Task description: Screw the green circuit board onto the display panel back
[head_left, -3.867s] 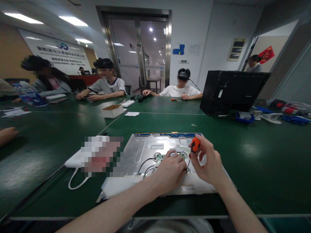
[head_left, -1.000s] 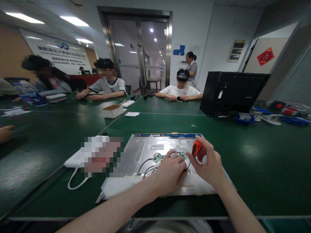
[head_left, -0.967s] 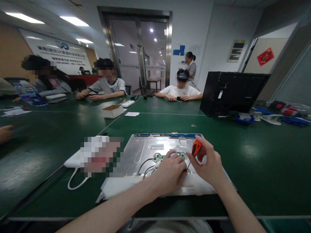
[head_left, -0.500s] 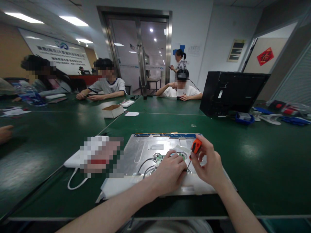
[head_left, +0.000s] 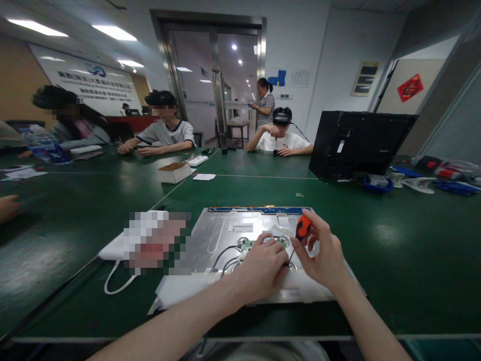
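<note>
On green table (head_left: 398, 271), one metal panel (head_left: 225, 225) lies flat beneath left hand (head_left: 265, 265) and right hand (head_left: 323, 254). I see one orange-black screwdriver (head_left: 303, 227) tilted between them, handle pinched by right thumb and fingers. Left half-curled over one green circuit board (head_left: 246, 244); grip I cannot tell. Beyond: one white box (head_left: 176, 176), one black monitor (head_left: 361, 138).

The screwdriver (head_left: 303, 228) was orange and black, the panel (head_left: 225, 236) silver, its edge strip (head_left: 259, 210) blue, the desk (head_left: 409, 265) dark green.
</note>
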The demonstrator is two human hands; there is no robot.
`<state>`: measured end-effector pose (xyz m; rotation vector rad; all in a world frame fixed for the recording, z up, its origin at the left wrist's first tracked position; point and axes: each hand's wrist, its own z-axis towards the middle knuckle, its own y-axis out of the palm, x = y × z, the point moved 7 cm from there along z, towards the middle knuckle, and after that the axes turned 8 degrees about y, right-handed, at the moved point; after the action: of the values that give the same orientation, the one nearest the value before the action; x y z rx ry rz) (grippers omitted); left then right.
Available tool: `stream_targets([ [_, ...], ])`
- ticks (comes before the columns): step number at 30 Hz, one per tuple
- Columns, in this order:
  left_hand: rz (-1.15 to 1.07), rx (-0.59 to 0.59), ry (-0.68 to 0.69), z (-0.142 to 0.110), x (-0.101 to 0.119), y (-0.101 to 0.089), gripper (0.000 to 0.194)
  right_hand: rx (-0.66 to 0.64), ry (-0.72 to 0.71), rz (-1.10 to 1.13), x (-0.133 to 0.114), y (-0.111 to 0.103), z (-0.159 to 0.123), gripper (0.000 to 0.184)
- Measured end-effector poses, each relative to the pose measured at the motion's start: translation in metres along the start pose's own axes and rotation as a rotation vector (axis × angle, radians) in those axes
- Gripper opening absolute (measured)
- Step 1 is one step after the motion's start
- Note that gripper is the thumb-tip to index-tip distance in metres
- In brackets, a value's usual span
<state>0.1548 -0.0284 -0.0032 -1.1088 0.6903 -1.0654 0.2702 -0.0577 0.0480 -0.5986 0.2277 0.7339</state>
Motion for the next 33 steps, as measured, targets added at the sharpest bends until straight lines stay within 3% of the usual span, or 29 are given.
stream_targets([
  [8,-0.001,0.014,0.012,0.0001,0.0004,-0.0016,0.01,-0.056,0.018,0.044,-0.0009,0.0008,0.0008,0.055],
  [19,0.0,-0.009,0.004,0.0006,-0.0012,0.0026,0.007,0.052,-0.028,-0.04,-0.0007,-0.0013,0.0016,0.046],
  [29,-0.002,0.002,0.007,-0.0001,0.0002,-0.0008,0.009,-0.037,0.014,0.032,-0.0015,-0.0017,0.0019,0.049],
  [33,0.005,0.005,0.013,-0.0001,0.0002,-0.0004,0.009,-0.015,0.0,0.021,-0.003,-0.0031,0.0024,0.049],
])
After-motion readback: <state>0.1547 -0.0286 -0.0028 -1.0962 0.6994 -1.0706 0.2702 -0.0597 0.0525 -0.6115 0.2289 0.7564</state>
